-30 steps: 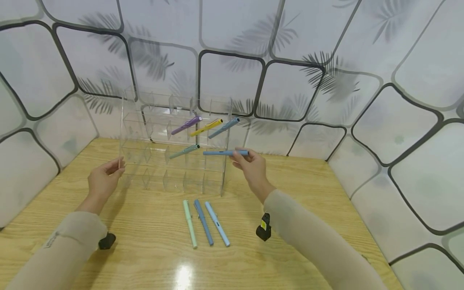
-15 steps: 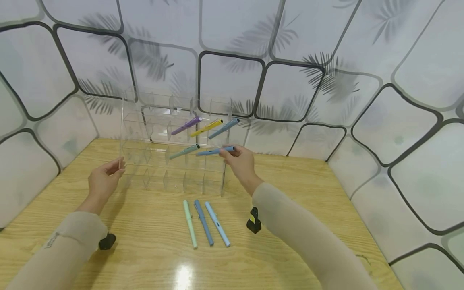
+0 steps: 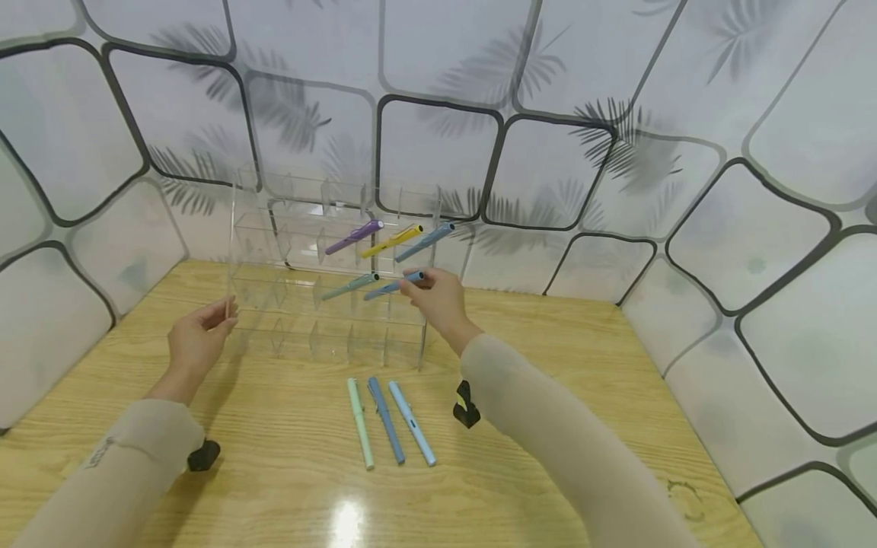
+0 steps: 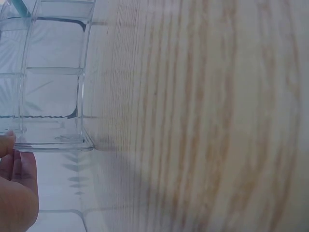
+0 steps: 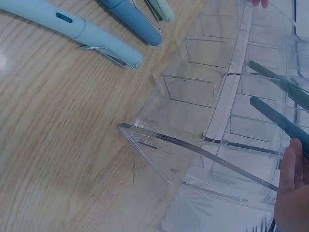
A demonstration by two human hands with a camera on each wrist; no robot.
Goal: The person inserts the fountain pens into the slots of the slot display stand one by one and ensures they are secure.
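My right hand pinches a blue pen near its upper end, at the right side of a clear acrylic pen rack. The pen slants over a lower tier, its low end beside a pale green pen that lies in the rack. One tier higher rest a purple pen, a yellow pen and a grey-blue pen. With thumb and fingers my left hand grips the rack's left side panel. In the left wrist view, the fingers are at the panel's edge.
On the wooden table in front of the rack lie a mint green pen, a dark blue pen and a light blue pen. A patterned wall covering stands close behind the rack.
My right hand has moved left with the blue pen, which has gone from nearly level to slanted in line with the racked pens. The left hand has stayed on the panel.
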